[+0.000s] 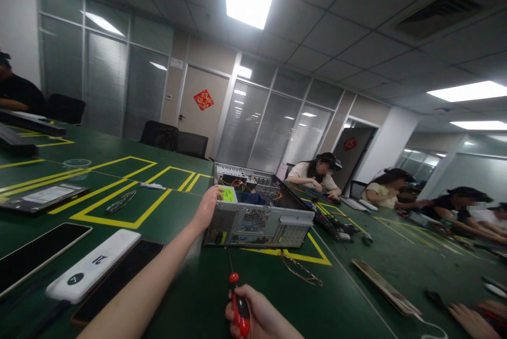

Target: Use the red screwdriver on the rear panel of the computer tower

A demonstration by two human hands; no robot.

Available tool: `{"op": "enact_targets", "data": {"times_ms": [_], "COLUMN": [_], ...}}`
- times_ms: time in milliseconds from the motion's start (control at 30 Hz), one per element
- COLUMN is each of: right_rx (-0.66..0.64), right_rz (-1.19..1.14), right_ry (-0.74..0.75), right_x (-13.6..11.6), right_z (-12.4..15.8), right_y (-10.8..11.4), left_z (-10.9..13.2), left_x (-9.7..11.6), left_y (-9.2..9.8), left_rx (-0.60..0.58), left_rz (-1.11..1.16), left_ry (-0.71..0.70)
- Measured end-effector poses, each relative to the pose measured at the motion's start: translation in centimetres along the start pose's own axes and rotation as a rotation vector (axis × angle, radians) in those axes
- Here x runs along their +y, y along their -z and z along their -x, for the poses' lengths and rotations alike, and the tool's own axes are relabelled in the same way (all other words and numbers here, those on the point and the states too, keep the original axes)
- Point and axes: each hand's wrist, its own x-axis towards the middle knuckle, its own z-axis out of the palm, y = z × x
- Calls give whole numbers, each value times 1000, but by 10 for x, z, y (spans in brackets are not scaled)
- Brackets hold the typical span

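Note:
An open computer case (257, 225) lies on the green table with its rear panel facing me. My left hand (206, 209) grips its left corner, the fingers curled over the top edge beside the power supply (227, 194), which has a yellow-green label. In my right hand (257, 310) is a red and black screwdriver (240, 304), its thin shaft pointing away from me. The tip is close to the lower edge of the rear panel; I cannot tell whether it touches. Cables and boards show inside the case.
Left of me lie a black phone (39, 254), a white power strip (97, 265), a dark phone (122, 275) and a hard drive (43, 196). A cable (301, 269) lies before the case, a phone (384, 286) to the right. Several people work around the table.

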Motion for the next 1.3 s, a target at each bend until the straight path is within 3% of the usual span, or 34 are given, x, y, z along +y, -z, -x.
{"op": "enact_targets", "data": {"times_ms": [867,1000,1067,1167,1300], "right_rx": [11,-144,-248,-302,-162], "right_rz": [36,-58,-58,22,61], "right_ry": [57,-8,19,73,107], "right_x": [3,-6,-12,-15,-9], "right_z": [-2,15,26,33,26], "right_y": [7,8,8,9,8], "left_z": [1,1,1,1,1], "left_x": [-1,-1,0,1,1], "left_y": [1,1,1,1,1], "left_rx": [-3,0,-4,1,-1], "left_rz": [-12,-12,-12,-8,-6], "left_ry": [-17,-6,-3,2,7]}}
